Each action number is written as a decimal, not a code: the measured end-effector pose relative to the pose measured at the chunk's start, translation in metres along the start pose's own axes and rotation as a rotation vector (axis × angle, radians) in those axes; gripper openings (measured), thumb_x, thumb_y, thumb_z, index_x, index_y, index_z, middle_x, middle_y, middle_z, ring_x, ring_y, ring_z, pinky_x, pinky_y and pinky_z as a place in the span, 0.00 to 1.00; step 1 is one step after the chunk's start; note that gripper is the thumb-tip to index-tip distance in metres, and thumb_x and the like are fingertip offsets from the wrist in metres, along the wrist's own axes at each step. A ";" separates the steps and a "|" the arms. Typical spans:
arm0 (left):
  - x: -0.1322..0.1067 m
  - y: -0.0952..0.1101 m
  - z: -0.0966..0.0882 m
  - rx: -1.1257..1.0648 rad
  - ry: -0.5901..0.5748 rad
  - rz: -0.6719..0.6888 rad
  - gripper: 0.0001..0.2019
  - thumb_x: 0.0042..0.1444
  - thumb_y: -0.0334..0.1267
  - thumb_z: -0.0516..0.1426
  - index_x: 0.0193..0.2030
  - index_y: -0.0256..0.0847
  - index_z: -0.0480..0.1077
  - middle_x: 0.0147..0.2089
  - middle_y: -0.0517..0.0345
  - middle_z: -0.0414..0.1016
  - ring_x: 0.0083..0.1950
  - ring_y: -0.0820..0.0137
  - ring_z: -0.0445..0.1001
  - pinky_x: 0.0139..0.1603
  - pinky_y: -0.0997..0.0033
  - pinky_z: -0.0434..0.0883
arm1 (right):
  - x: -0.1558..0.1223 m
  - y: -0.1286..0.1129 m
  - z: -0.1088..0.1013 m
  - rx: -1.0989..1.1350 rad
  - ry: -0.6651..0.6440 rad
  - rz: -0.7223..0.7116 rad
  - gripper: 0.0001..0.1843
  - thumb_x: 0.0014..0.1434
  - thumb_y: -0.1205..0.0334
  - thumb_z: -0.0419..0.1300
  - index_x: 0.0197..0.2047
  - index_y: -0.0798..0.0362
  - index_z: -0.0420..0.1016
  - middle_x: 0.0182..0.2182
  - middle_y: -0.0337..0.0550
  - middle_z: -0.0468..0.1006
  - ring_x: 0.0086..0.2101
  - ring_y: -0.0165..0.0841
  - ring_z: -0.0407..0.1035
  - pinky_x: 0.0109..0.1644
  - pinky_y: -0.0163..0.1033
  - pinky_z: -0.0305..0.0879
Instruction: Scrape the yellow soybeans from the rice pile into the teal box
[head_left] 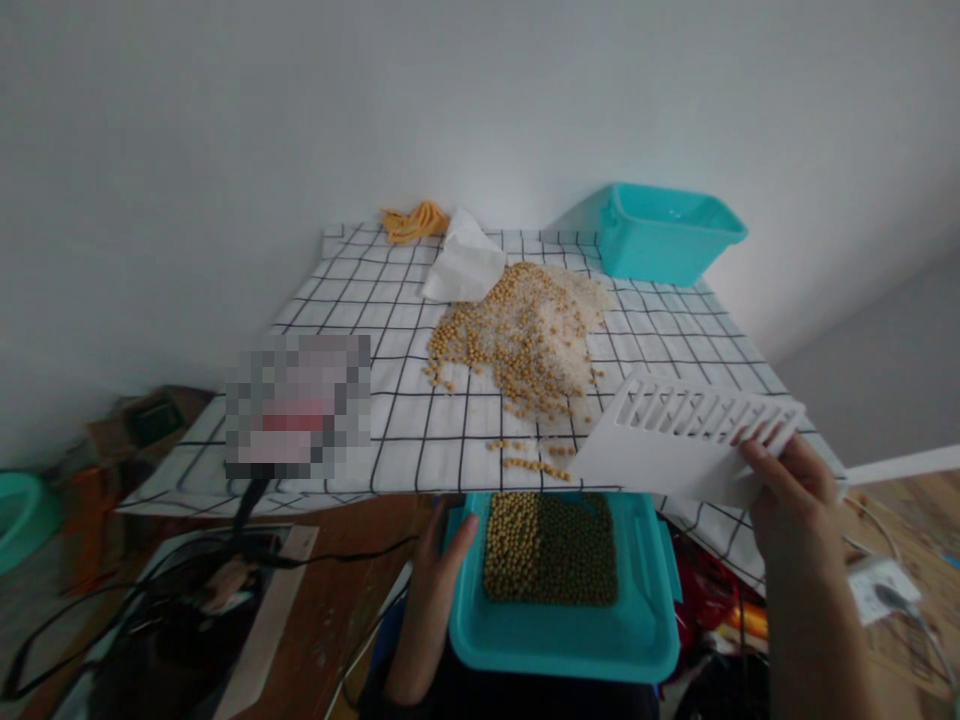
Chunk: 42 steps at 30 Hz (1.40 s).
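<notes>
My right hand [795,480] is closed on the slotted end of a white plastic board [660,440], which is tilted over the table's front right part. Its lower left edge is close to a few loose soybeans [536,466]. My left hand [429,590] grips the left side of a turquoise plastic tray [562,655] just below the table edge, thumb on the rim. Inside the tray, yellow soybeans [510,545] lie on the left and green beans [577,550] on the right. A heap of soybeans mixed with white grains [525,340] spreads over the table's middle.
A checked cloth [397,400] covers the table. At the back are a turquoise bin [660,245], a white sheet [465,260] and a yellow cloth [415,222]. A blurred-out object [300,405] lies left. Black cables [247,545] hang below; a power strip [881,590] is at right.
</notes>
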<state>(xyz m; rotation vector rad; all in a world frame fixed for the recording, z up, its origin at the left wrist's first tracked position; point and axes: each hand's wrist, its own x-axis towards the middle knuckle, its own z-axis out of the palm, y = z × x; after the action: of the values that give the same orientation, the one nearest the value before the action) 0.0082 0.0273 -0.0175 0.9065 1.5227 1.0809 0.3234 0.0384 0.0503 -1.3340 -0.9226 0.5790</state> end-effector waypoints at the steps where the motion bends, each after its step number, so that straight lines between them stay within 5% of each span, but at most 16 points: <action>1: 0.000 0.000 0.000 0.000 0.003 0.001 0.16 0.49 0.51 0.57 0.42 0.45 0.72 0.43 0.55 0.80 0.49 0.57 0.76 0.53 0.58 0.69 | 0.000 0.001 -0.001 0.015 -0.004 0.004 0.06 0.50 0.58 0.66 0.31 0.50 0.78 0.30 0.38 0.75 0.33 0.33 0.65 0.37 0.36 0.56; 25: -0.007 0.008 -0.002 0.018 0.000 -0.028 0.17 0.51 0.50 0.57 0.44 0.45 0.72 0.46 0.55 0.80 0.52 0.56 0.75 0.57 0.57 0.68 | 0.005 0.003 0.008 0.042 0.081 -0.016 0.08 0.49 0.58 0.66 0.32 0.52 0.77 0.32 0.40 0.74 0.33 0.33 0.67 0.35 0.35 0.59; 35: -0.002 0.005 -0.001 0.011 0.001 -0.016 0.16 0.49 0.51 0.57 0.40 0.45 0.72 0.41 0.55 0.80 0.47 0.56 0.77 0.53 0.56 0.70 | -0.001 -0.006 0.007 -0.043 0.021 0.005 0.05 0.52 0.58 0.64 0.32 0.50 0.77 0.34 0.40 0.76 0.36 0.35 0.68 0.40 0.38 0.61; 42: -0.004 0.004 0.000 -0.005 0.017 -0.005 0.17 0.50 0.51 0.58 0.43 0.44 0.73 0.48 0.51 0.80 0.52 0.55 0.75 0.56 0.56 0.68 | 0.001 -0.003 0.005 0.017 0.057 0.046 0.07 0.48 0.56 0.67 0.30 0.50 0.78 0.33 0.41 0.77 0.35 0.37 0.68 0.38 0.40 0.61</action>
<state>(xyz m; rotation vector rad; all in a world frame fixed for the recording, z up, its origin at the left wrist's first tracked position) 0.0092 0.0247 -0.0121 0.8919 1.5347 1.0905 0.3197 0.0412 0.0535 -1.3530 -0.8406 0.5802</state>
